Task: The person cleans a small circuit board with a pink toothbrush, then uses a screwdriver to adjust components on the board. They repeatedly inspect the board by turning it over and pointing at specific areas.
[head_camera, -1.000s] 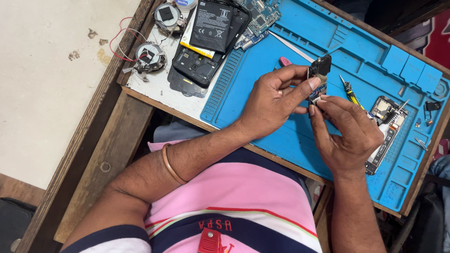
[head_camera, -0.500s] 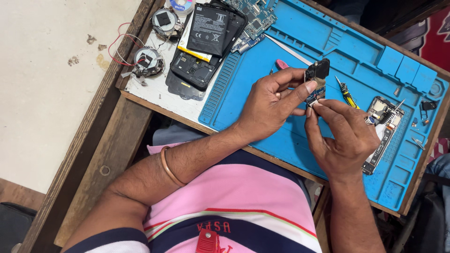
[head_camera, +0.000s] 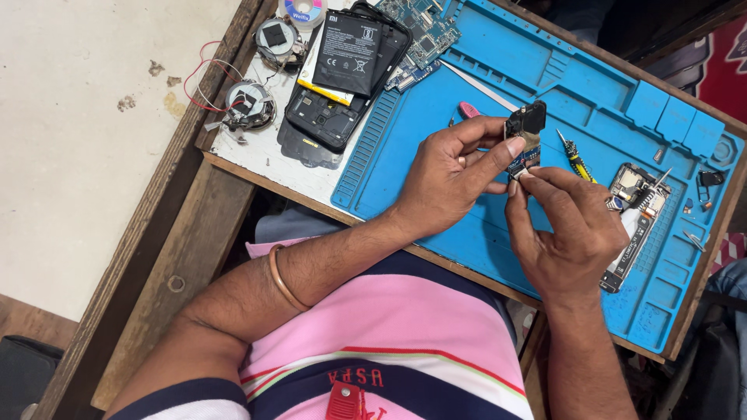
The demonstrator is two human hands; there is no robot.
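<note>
Left hand (head_camera: 451,175) pinches small black-and-blue circuit module (head_camera: 524,134) between thumb and fingers, above blue repair mat (head_camera: 498,70); right hand (head_camera: 564,225) fingertips pinch module's lower edge. Opened phone frame (head_camera: 632,222) right, black battery (head_camera: 348,53) far left

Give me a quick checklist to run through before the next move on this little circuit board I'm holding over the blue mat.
1. Left hand grips the small circuit board: ok.
2. Right hand fingertips meet the board's lower edge: ok.
3. Board held above the blue mat: ok.
4. Screwdriver close by on the mat: ok.
5. Opened phone lying flat beside the right hand: ok.
6. Board's connectors undamaged: cannot tell.
</note>
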